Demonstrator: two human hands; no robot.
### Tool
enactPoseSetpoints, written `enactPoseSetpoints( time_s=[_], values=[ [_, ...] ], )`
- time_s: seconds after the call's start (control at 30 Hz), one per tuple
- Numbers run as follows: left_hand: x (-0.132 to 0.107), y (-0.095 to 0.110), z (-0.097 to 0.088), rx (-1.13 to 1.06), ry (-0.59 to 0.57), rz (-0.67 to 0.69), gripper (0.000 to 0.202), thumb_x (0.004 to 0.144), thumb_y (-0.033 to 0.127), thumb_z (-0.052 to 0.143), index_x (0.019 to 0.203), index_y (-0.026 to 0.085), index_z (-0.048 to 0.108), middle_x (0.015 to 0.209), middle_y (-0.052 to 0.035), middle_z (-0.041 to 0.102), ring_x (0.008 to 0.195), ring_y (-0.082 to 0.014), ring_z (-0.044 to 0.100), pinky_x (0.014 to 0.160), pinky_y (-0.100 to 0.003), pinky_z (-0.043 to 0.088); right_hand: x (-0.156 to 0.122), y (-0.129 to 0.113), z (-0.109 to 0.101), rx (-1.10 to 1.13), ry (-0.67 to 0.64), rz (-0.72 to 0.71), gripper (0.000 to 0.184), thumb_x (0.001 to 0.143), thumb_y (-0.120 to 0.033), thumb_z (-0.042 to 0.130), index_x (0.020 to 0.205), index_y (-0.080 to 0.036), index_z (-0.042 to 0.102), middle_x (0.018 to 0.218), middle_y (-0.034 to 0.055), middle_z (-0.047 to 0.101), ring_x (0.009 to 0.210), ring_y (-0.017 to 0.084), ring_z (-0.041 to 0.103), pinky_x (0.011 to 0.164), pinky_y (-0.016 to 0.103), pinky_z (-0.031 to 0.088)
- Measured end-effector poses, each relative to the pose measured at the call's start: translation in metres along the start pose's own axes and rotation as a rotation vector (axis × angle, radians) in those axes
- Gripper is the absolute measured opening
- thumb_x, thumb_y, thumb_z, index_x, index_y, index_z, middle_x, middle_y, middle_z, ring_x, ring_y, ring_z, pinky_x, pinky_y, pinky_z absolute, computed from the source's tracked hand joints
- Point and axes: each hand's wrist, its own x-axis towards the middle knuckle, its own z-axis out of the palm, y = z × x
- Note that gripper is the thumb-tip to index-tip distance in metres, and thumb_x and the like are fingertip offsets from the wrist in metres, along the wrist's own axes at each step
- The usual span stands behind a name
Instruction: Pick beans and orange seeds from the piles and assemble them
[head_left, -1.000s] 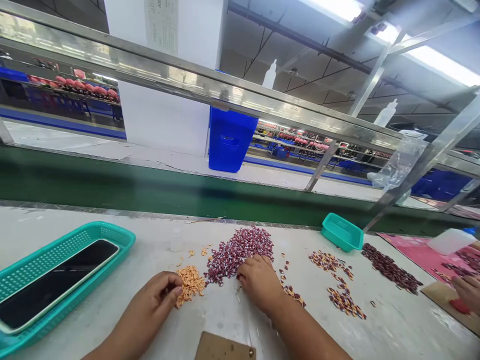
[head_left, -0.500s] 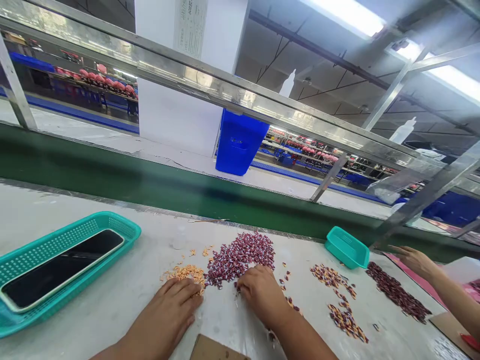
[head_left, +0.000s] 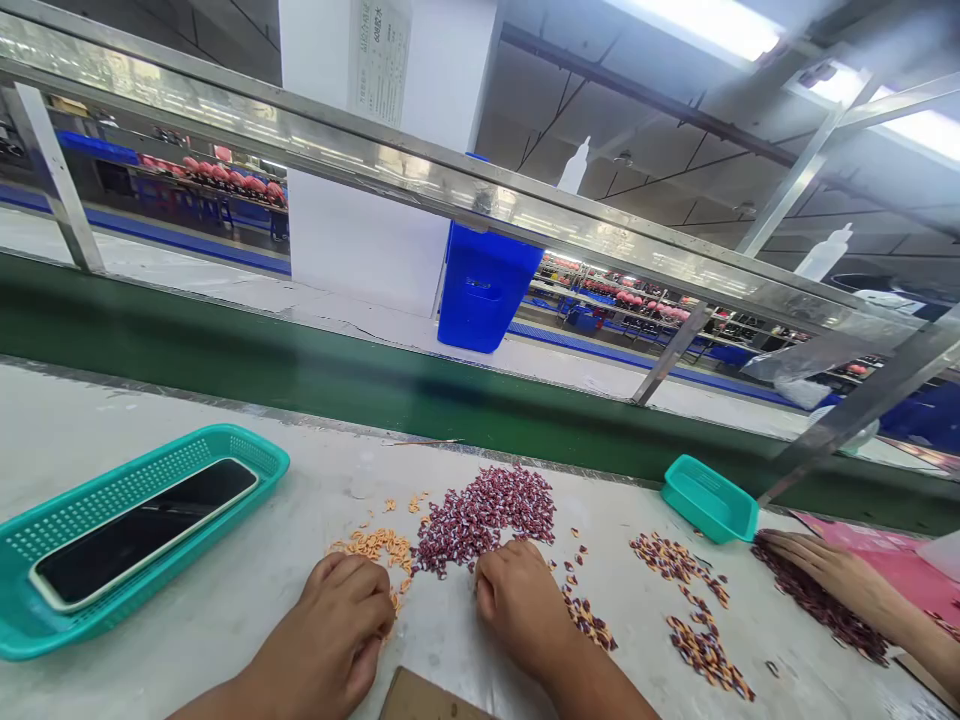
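Observation:
My left hand [head_left: 326, 620] rests at the near edge of a pile of small orange curved pieces [head_left: 381, 543], its fingers curled in; whatever they hold is hidden. At the near side of a heap of small dark red and white pieces [head_left: 487, 512], my right hand [head_left: 521, 605] is closed, fingertips bent down and out of sight behind the hand. Small two-coloured orange and dark red pieces [head_left: 592, 625] lie just right of my right wrist. Between my forearms, a brown cardboard piece [head_left: 431, 697] shows at the bottom edge.
At left, a green basket [head_left: 247, 438] holds a phone [head_left: 150, 530]. Rightward lie more two-coloured pieces [head_left: 705, 655], a small green tray [head_left: 709, 500] and a co-worker's hand [head_left: 817, 570] over dark red pieces [head_left: 840, 625]. A metal frame [head_left: 675, 355] and blue bin [head_left: 487, 290] stand behind.
My left fingers have curled in from lying flatter over the orange pieces. My right hand stays by the dark red heap. The co-worker's hand has come down onto the dark red pieces.

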Motion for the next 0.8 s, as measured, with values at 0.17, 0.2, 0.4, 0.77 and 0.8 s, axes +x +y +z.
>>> enactPoseSetpoints(
  time_s=[0.17, 0.2, 0.4, 0.77, 0.8],
  values=[
    [0.000, 0.005, 0.000, 0.059, -0.067, -0.024, 0.025, 0.066, 0.001, 0.046, 0.071, 0.023, 0.056, 0.083, -0.0013, 0.062, 0.084, -0.0219, 0.056, 0.086, -0.041, 0.035, -0.004, -0.004, 0.004, -0.027, -0.034, -0.049, 0.019, 0.081, -0.009, 0.049, 0.079, -0.020, 0.065, 0.082, 0.0047, 0.070, 0.082, 0.020, 0.059, 0.074, 0.030, 0.036],
    [0.000, 0.005, 0.001, 0.075, -0.076, -0.029, 0.024, 0.068, 0.001, 0.045, 0.071, 0.022, 0.056, 0.082, -0.0014, 0.063, 0.083, -0.0220, 0.056, 0.086, -0.041, 0.035, -0.004, -0.004, 0.005, -0.034, -0.040, -0.062, 0.018, 0.081, -0.010, 0.050, 0.080, -0.019, 0.065, 0.084, 0.0054, 0.070, 0.083, 0.021, 0.060, 0.075, 0.030, 0.036],
    [0.001, 0.002, 0.007, 0.148, -0.073, -0.028, 0.026, 0.074, 0.000, 0.043, 0.071, 0.022, 0.057, 0.078, -0.0003, 0.064, 0.079, -0.0207, 0.057, 0.084, -0.040, 0.034, -0.002, -0.005, 0.011, -0.058, -0.057, -0.104, 0.018, 0.082, -0.008, 0.051, 0.085, -0.017, 0.066, 0.087, 0.0075, 0.070, 0.086, 0.023, 0.060, 0.077, 0.033, 0.038],
    [0.002, 0.000, 0.000, -0.264, -0.011, -0.262, 0.021, 0.083, 0.015, 0.039, 0.071, 0.023, 0.054, 0.070, 0.0004, 0.065, 0.065, -0.0185, 0.060, 0.062, -0.027, 0.045, -0.003, 0.000, 0.021, 0.017, -0.066, -0.086, 0.019, 0.085, -0.007, 0.050, 0.089, -0.017, 0.066, 0.092, 0.0086, 0.067, 0.093, 0.023, 0.056, 0.084, 0.034, 0.039],
    [0.003, 0.000, -0.002, -0.329, 0.003, -0.305, 0.019, 0.081, 0.015, 0.041, 0.070, 0.023, 0.054, 0.070, 0.0009, 0.065, 0.064, -0.0182, 0.060, 0.061, -0.027, 0.045, -0.003, 0.001, 0.021, 0.035, -0.069, -0.084, 0.020, 0.085, -0.007, 0.050, 0.088, -0.017, 0.066, 0.092, 0.0086, 0.067, 0.093, 0.023, 0.056, 0.084, 0.033, 0.039]
  ],
)
